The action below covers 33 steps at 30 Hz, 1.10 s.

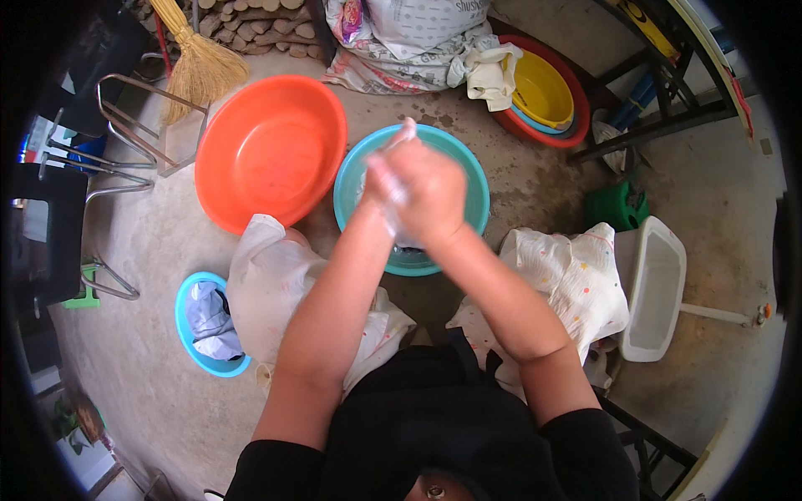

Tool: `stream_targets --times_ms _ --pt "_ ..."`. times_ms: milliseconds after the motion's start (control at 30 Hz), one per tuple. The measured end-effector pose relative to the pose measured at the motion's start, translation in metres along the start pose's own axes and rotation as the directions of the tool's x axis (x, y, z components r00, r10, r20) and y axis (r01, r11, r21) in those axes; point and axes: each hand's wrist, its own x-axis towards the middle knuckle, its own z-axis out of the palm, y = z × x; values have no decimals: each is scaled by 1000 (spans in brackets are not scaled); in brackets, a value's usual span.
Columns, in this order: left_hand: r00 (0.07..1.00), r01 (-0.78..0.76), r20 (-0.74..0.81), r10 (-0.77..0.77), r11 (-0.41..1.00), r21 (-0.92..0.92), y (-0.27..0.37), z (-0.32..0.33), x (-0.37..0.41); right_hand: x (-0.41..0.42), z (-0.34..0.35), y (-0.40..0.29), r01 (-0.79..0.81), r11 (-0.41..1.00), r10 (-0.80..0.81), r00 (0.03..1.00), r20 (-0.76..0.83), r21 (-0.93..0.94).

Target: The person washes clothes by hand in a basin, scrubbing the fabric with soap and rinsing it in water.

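Straight ahead on the floor stands a teal plastic basin (481,199) with water or wet contents, mostly hidden by my arms. Over it, my right hand (435,185) and my left hand (378,181) are pressed together, blurred by motion. Between them is a whitish, wet-looking cloth (395,191), and both hands seem closed around it. Its shape is largely covered by my fingers. An orange-red plastic basin (276,150) with a bare inside is tilted just left of the teal one.
A small blue basin (213,369) holding grey-blue clothing (212,316) sits to my left. Metal-framed chairs (125,141) and a straw broom (203,69) are beyond. Stacked basins (545,94), a green container (617,206) and a white trough (655,294) stand right. Filled sacks (407,56) lie ahead.
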Motion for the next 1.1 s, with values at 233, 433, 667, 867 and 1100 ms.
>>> stream_targets --times_ms 233,433,667,867,1100 --pt "812 -86 -540 224 959 268 -39 50 12 14 -7 73 -518 833 525 851 19 196" --pt "986 -25 -166 30 999 35 5 24 -12 5 -5 -30 44 999 -44 998 55 2" --pt "805 -71 -571 157 983 171 -10 60 11 2 -12 93 -573 816 563 817 121 76" --pt "876 -166 -426 226 971 174 35 24 5 16 -48 87 -618 767 420 690 590 176" --pt "908 117 -364 208 708 697 22 69 2 11 -47 103 -699 375 557 695 454 609"
